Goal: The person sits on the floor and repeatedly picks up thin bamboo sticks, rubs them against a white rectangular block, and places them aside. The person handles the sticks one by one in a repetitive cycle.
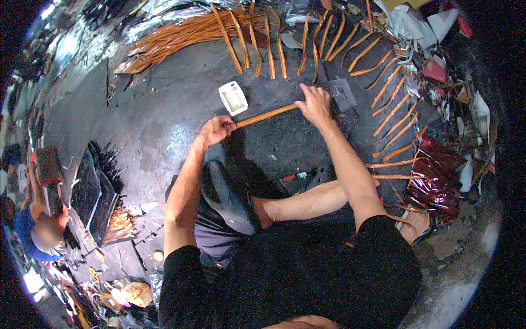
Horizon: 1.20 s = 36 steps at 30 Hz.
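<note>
A narrow, flat orange-brown strap (267,117), glossy like leather, stretches almost straight between my hands above the dark floor. My left hand (217,130) is closed round its left end. At the other end, the thumb of my right hand (316,104) presses on the strap, while the index finger points outward; the underside of this grip is hidden. Just beyond the strap, close to my left hand, sits a small white rectangular tray (234,98). Similar separate straps (269,49) lie spaced out in an arc across the far side and down the right.
A thick bundle of brown straps (175,38) lies at the far left. Dark red shiny sheeting (435,175) and scraps (433,68) edge the right side. Black sheets (94,192) with strips stand at left, near another person in blue (30,233). My bent leg (312,203) is below the strap.
</note>
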### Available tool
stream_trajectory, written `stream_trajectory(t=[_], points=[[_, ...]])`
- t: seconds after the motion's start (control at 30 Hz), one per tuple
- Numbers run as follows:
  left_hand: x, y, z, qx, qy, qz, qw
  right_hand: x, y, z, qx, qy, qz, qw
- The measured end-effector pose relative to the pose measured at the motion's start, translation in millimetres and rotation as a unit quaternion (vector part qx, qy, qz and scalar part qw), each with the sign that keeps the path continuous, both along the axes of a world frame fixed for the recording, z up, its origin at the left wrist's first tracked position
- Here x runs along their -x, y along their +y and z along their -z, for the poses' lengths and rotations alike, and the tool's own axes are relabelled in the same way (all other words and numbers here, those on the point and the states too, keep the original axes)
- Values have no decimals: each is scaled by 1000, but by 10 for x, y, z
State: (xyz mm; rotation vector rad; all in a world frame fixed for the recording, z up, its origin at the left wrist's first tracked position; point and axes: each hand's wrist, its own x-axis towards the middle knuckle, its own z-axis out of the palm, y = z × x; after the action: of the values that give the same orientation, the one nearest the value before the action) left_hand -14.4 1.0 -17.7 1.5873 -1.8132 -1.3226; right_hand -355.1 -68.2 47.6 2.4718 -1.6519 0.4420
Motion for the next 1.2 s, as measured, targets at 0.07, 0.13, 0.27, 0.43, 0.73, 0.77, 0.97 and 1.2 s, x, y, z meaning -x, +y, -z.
stream_trajectory(t=[0.07, 0.13, 0.27, 0.43, 0.73, 0.77, 0.97, 1.2], points=[[-1, 13, -20, -9, -13, -9, 1000, -372, 51, 81, -83, -84, -50, 992], [-63, 36, -11, -21, -33, -15, 999, -834, 151, 152, -68, -133, -118, 982], [-69, 48, -35, 14, 8, -17, 1000, -1340, 99, 376, -61, -166, -129, 976], [-14, -27, -82, 6, 2, -22, 1000, -1541, -161, 341, -79, -177, -148, 970], [21, -42, -153, 58, -30, -19, 998, -1720, -138, 143, -131, -78, -146, 977], [28, -37, -128, 58, -28, -19, 998, -1713, -118, 114, -123, -94, -150, 977], [7, -48, -66, 81, -37, 5, 996, -1498, 13, 128, -101, -211, -137, 963], [-79, -60, 39, 101, 23, 8, 995, -56, 518, 65, -357, -495, 144, 779]])
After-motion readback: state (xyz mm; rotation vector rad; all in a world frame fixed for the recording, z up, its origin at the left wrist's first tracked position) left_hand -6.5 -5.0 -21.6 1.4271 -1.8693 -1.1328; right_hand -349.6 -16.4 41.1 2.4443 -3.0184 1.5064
